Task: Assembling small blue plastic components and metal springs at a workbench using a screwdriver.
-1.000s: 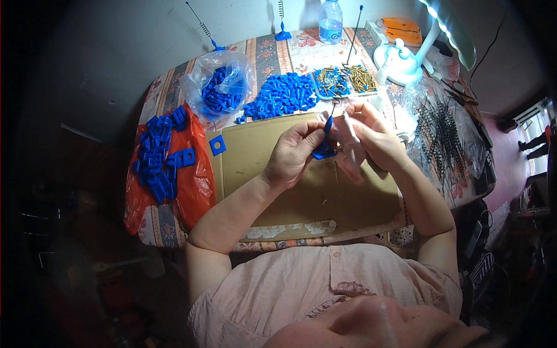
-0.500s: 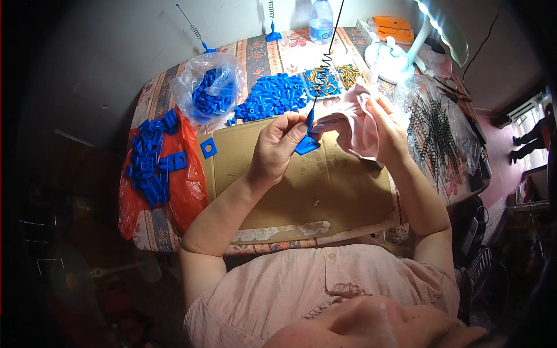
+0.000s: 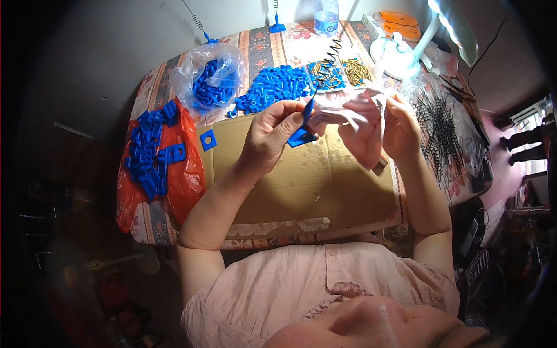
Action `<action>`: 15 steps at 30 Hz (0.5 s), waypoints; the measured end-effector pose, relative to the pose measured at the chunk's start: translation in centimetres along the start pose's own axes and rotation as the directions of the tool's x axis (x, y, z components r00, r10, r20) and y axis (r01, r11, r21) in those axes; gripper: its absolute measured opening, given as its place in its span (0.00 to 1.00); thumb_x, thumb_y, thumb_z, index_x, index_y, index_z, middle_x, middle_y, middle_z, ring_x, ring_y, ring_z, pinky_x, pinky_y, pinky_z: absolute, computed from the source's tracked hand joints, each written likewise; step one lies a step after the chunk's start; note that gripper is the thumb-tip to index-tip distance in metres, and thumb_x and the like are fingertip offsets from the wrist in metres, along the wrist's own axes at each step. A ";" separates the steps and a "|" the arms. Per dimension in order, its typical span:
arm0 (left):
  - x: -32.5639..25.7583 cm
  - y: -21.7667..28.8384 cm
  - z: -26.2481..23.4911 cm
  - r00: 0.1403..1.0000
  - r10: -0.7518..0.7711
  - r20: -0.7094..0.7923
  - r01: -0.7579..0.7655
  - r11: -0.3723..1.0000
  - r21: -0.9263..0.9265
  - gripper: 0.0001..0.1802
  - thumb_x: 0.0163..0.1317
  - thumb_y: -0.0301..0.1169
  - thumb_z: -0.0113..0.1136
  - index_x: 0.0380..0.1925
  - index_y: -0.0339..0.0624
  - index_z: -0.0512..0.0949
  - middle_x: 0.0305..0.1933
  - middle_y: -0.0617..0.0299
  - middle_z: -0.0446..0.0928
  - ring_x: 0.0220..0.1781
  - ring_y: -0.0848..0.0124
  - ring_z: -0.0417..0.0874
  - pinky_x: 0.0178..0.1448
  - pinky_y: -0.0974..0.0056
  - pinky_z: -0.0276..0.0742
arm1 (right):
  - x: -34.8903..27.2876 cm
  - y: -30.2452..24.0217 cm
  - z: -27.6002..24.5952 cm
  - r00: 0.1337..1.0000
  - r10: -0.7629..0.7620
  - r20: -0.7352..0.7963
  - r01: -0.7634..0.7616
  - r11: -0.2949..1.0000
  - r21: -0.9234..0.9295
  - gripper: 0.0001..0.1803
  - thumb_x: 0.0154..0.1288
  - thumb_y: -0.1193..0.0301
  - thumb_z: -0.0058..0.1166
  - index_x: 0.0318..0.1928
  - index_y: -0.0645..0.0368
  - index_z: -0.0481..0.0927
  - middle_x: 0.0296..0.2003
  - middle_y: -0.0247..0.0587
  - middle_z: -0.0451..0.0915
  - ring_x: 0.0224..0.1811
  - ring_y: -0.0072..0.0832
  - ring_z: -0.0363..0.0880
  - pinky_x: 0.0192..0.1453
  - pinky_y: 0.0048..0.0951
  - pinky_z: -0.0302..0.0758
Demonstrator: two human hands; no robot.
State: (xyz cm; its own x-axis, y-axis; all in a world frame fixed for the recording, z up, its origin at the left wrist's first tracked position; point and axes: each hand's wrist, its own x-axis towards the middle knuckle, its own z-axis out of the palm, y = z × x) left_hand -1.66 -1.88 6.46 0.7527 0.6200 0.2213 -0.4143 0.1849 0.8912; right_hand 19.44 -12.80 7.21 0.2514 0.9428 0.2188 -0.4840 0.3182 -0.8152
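One assembly is in hand, head view only. We are pinching a blue base piece (image 3: 302, 137) between thumb and fingers of the left hand (image 3: 271, 138), closed on it, with a black coiled spring rod (image 3: 324, 66) sticking up out of it and away from us toward the far edge of the table. The right hand (image 3: 380, 124) is closed around a crumpled white cloth or bag (image 3: 348, 113), just beside the left fingertips and touching the base piece area; what exactly it is doing to the part is hidden.

Progress, as we are judging it: lots left. A big loose pile of blue caps (image 3: 272, 87) is lying just beyond the left hand, more in a clear plastic bag (image 3: 209, 81) further left, and flat blue brackets (image 3: 152, 151) are stacked on an orange bag (image 3: 188, 180) well to the left of the wrist. Brass parts (image 3: 339, 71) are sitting in trays beyond both hands. A heap of black springs (image 3: 441, 130) is lying right of the right hand. Two finished-looking spring units (image 3: 277, 26) are standing at the far edge, so a few are done.

One stray blue bracket (image 3: 208, 140) is lying on the cardboard sheet (image 3: 301, 185) left of the left hand. A lamp (image 3: 449, 20) and water bottle (image 3: 326, 14) are crowding the far side; nothing is blocking the hands.
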 end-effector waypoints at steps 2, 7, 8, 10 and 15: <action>0.4 0.5 -0.6 0.989 -0.074 0.126 0.067 0.996 0.064 0.11 0.62 0.31 0.51 0.41 0.35 0.73 0.38 0.58 0.76 0.35 0.68 0.80 0.45 0.63 0.76 | -0.4 -0.2 0.7 0.995 0.083 0.061 -0.094 0.972 0.215 0.12 0.62 0.68 0.40 0.40 0.63 0.71 0.35 0.39 0.74 0.40 0.22 0.72 0.45 0.23 0.67; 0.6 0.3 -2.1 0.985 -0.077 0.151 0.055 0.988 0.147 0.11 0.61 0.29 0.52 0.41 0.34 0.74 0.42 0.60 0.75 0.45 0.73 0.75 0.53 0.68 0.69 | -0.5 0.3 1.3 0.899 0.409 0.159 -0.334 0.873 -0.355 0.12 0.60 0.69 0.52 0.43 0.59 0.72 0.34 0.33 0.75 0.37 0.17 0.72 0.43 0.19 0.69; 0.8 0.3 -2.2 0.986 -0.080 0.146 0.058 0.987 0.149 0.11 0.61 0.29 0.52 0.41 0.34 0.74 0.42 0.60 0.75 0.45 0.73 0.75 0.53 0.68 0.69 | -0.6 0.4 1.3 0.857 0.474 0.204 -0.371 0.841 -0.394 0.12 0.59 0.72 0.54 0.43 0.60 0.72 0.34 0.33 0.75 0.37 0.16 0.72 0.43 0.19 0.69; 0.9 0.7 -2.3 0.981 -0.041 0.191 0.025 0.996 0.089 0.12 0.61 0.28 0.52 0.43 0.34 0.73 0.44 0.59 0.75 0.44 0.74 0.75 0.52 0.67 0.70 | -0.8 0.4 1.0 0.844 0.480 0.240 -0.384 0.852 -0.356 0.13 0.56 0.73 0.56 0.41 0.64 0.71 0.34 0.35 0.75 0.36 0.17 0.73 0.42 0.18 0.69; 1.8 1.5 -4.6 0.990 -0.104 0.100 0.108 0.994 -0.033 0.10 0.63 0.28 0.48 0.41 0.34 0.71 0.38 0.57 0.76 0.39 0.73 0.78 0.48 0.69 0.74 | -1.0 -0.2 0.3 0.858 0.440 0.265 -0.363 0.885 -0.291 0.08 0.55 0.73 0.56 0.34 0.62 0.71 0.31 0.34 0.74 0.33 0.17 0.72 0.39 0.18 0.68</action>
State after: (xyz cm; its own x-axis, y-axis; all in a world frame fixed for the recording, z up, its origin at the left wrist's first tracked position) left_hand -3.29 3.07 6.39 0.8389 0.5184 0.1658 -0.3473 0.2753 0.8964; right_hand 19.05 -13.77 7.34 -0.2196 0.9752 -0.0283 -0.2754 -0.0898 -0.9571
